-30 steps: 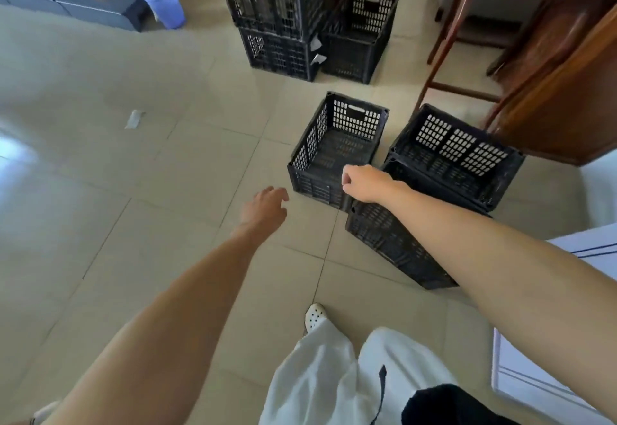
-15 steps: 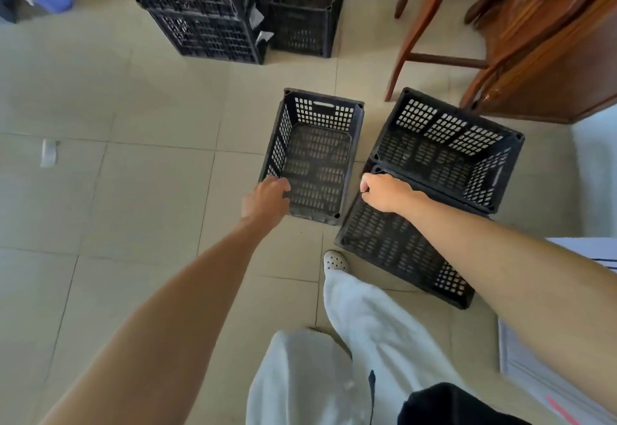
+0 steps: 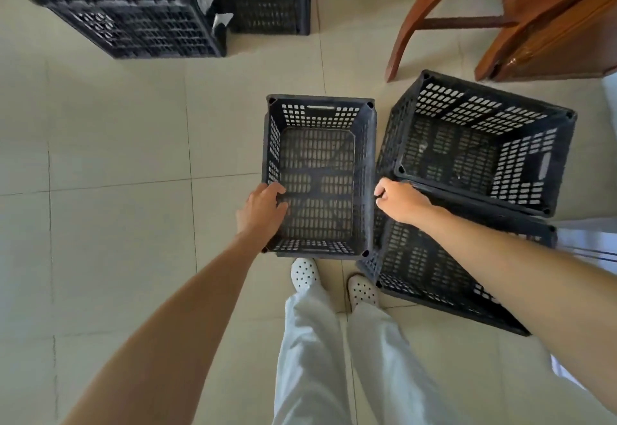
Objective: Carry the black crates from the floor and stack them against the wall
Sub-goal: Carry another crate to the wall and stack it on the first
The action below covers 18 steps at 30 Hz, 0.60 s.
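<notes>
Progress partial: one stack point(image 3: 133, 14) stands ahead, the middle crate point(image 3: 320, 106) and a right pair point(image 3: 484, 104) sit on the floor point(image 3: 117, 157), left grip point(image 3: 262, 214) clasping that crate's left rim, right grip point(image 3: 400, 202) curled by its right rim, hold unclear, lift not begun.

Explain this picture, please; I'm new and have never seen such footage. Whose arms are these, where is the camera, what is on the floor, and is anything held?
No machine here: the arms are a person's, and the one camera sits on their head, looking down. On the tiled floor stands an empty black crate. The left hand grips its left rim, fingers curled over it. The right hand is curled at the narrow gap on its other side; which rim it holds I cannot tell. To the right, two more crates are stacked, the upper crate askew on the lower crate. Beyond stand further crates, beside wooden furniture.
</notes>
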Motion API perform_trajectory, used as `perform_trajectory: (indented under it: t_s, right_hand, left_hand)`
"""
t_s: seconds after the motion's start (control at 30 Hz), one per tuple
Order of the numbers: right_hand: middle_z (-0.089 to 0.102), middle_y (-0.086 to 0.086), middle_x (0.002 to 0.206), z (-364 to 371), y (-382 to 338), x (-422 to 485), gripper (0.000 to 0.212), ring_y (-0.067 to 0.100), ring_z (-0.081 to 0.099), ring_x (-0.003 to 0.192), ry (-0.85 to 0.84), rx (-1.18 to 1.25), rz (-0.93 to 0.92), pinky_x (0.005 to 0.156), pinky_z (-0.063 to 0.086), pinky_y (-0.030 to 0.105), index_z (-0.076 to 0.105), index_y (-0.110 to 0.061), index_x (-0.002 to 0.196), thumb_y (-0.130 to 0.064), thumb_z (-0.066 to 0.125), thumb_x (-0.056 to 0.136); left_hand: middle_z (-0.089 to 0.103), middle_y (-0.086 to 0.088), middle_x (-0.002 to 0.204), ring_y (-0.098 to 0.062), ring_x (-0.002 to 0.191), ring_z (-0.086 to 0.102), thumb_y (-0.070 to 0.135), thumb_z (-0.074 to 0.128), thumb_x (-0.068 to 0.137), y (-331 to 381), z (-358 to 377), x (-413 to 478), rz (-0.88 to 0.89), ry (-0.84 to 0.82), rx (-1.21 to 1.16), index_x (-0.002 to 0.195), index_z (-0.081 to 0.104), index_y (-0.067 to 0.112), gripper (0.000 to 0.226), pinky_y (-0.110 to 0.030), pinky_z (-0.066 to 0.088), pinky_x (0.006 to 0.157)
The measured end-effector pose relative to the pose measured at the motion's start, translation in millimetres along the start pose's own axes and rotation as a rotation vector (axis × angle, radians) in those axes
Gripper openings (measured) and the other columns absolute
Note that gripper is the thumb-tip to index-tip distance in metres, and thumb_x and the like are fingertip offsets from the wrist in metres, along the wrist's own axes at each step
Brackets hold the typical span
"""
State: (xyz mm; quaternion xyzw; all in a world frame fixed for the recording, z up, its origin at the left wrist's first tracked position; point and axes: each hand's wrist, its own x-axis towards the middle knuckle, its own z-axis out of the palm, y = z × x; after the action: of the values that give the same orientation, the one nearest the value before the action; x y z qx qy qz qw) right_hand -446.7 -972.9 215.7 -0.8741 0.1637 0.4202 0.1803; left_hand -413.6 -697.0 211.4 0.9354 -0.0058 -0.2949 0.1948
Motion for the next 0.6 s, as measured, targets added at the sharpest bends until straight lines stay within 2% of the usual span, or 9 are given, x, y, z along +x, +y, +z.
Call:
perform_trajectory:
  t_s: [0.13, 0.27, 0.37, 0.47, 0.53, 0.6]
  right_hand:
    - [0.062, 0.006, 0.117, 18, -4, 64, 0.027, 0.027, 0.061, 0.097, 0.04, 0.013, 0.093, 0.08, 0.051, 0.039, 0.048, -0.02, 0.125, -0.028, 0.042, 0.099]
    - [0.053, 0.013, 0.132, 47, 4, 127, 0.053, 0.034, 0.058, 0.111, 0.047, 0.038, 0.262, 0.075, 0.045, 0.037, 0.035, -0.01, 0.142, -0.036, 0.045, 0.097]
    - [0.04, 0.017, 0.147, 73, 14, 169, 0.069, 0.038, 0.05, 0.124, 0.01, 0.116, 0.384, 0.087, 0.046, 0.041, 0.02, -0.005, 0.151, -0.04, 0.047, 0.097]
    - [0.035, 0.017, 0.151, 98, 25, 200, 0.074, 0.037, 0.05, 0.125, 0.014, 0.225, 0.413, 0.088, 0.046, 0.041, 0.017, -0.004, 0.151, -0.045, 0.048, 0.098]
    - [0.036, 0.017, 0.151, 108, 26, 213, 0.075, 0.038, 0.049, 0.126, 0.073, 0.287, 0.408, 0.088, 0.046, 0.041, 0.019, -0.004, 0.15, -0.047, 0.049, 0.097]
    - [0.034, 0.016, 0.152, 112, 25, 220, 0.073, 0.037, 0.047, 0.129, 0.142, 0.354, 0.414, 0.09, 0.045, 0.041, 0.02, -0.005, 0.15, -0.045, 0.05, 0.097]
  left_hand:
    - [0.055, -0.004, 0.126, -0.025, 0.117, 0.053, 0.021, 0.06, 0.093, -36, 25, 63, -0.026, -0.032, -0.09, 0.127, 0.056, 0.018, 0.034, -0.038, 0.048, 0.091]
    - [0.056, -0.008, 0.127, -0.02, 0.108, 0.051, 0.023, 0.061, 0.093, -63, 56, 132, -0.149, -0.038, -0.221, 0.128, 0.054, 0.015, 0.036, -0.03, 0.04, 0.081]
    - [0.046, -0.009, 0.137, -0.021, 0.112, 0.049, 0.027, 0.064, 0.091, -77, 88, 169, -0.272, -0.026, -0.349, 0.136, 0.043, 0.018, 0.051, -0.033, 0.042, 0.087]
    - [0.032, -0.009, 0.146, -0.03, 0.127, 0.045, 0.033, 0.069, 0.087, -90, 119, 195, -0.353, -0.056, -0.43, 0.146, 0.028, 0.018, 0.074, -0.047, 0.042, 0.105]
    - [0.038, -0.009, 0.143, -0.03, 0.126, 0.048, 0.035, 0.074, 0.082, -95, 135, 208, -0.41, -0.067, -0.527, 0.146, 0.029, 0.017, 0.08, -0.051, 0.043, 0.105]
    - [0.05, -0.006, 0.135, -0.026, 0.118, 0.054, 0.038, 0.079, 0.076, -95, 146, 217, -0.484, -0.024, -0.696, 0.139, 0.037, 0.018, 0.079, -0.044, 0.045, 0.102]
